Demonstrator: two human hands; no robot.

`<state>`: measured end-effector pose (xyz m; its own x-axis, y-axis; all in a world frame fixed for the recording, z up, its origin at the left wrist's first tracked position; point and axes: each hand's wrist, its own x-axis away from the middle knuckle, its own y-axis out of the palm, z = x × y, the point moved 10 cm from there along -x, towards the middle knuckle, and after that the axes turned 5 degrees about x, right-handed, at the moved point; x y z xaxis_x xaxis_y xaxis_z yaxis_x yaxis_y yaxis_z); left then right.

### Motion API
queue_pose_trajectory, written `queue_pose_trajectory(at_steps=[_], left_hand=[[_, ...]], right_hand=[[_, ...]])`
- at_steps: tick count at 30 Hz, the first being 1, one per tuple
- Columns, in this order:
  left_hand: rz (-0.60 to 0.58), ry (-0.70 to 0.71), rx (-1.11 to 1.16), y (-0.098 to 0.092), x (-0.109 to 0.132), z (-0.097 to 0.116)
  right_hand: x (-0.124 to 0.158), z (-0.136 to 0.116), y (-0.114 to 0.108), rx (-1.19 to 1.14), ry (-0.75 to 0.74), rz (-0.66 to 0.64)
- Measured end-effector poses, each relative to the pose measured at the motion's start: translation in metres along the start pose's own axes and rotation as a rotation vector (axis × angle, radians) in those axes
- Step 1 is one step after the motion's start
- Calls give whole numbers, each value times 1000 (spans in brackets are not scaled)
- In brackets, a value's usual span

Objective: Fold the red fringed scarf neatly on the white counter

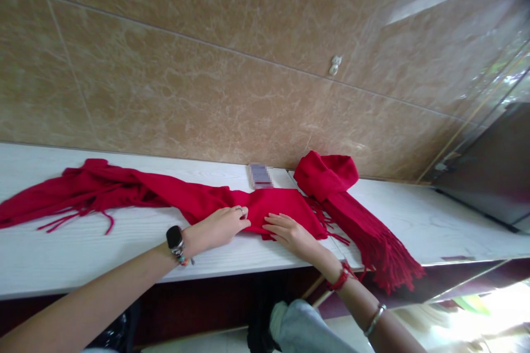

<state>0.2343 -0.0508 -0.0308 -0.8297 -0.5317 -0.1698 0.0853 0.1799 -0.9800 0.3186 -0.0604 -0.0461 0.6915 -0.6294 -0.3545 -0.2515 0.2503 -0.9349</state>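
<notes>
Lying beneath left grip (221, 226) and right grip (293, 236), red cloth (273, 200) extends beyond both.

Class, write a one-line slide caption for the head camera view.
Left hand and right hand on a red cloth beside a fringed red scarf, on a white counter.

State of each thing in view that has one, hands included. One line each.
Long scarf: spread fairly flat near the hands, bunched toward the left
Right scarf: bundled at the wall end, fringe over the counter edge
Watch: worn, screen dark
Left hand: fingers curled on the long scarf; grip unclear
Right hand: open, palm down
</notes>
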Motion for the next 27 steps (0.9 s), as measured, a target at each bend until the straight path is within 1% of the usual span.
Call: queue_pose_trajectory(at_steps=[2,3,5,7,9,11,12,13,14,16,18,20,22,24,27], left_hand=[[42,67,-19,-6,3,7],[62,76,-24,-7,4,8],[85,38,-25,-7,5,6],[85,-59,-24,-2,6,-4],[68,-157,-32,6,11,-18],[49,-194,-39,12,16,-26],[47,-184,-41,14,19,-26],[50,-161,-41,15,21,-25],[58,-135,-37,15,23,-23],[89,-95,-25,12,25,-18],[131,-71,-22,9,26,-14],[173,-26,-38,6,25,-8],[207,23,-53,5,24,-3],[220,46,-51,6,24,0],[210,62,-43,8,25,2]], right_hand=[[0,1,-1,-55,19,-34],[0,2,-3,-92,26,-55],[-3,6,-11,-171,48,-79],[-7,15,-24,-229,91,-44],[-15,30,-39,-240,166,40],[-27,45,-46,-207,254,96],[-37,52,-45,-174,295,92],[-48,57,-39,-122,331,55],[-62,61,-30,-59,357,-10],[-90,66,-6,57,380,-175],[-117,66,17,117,367,-318],[-139,64,35,121,334,-414],[-154,63,48,129,308,-498],[-160,63,56,133,289,-561],[-160,64,59,127,274,-595]])
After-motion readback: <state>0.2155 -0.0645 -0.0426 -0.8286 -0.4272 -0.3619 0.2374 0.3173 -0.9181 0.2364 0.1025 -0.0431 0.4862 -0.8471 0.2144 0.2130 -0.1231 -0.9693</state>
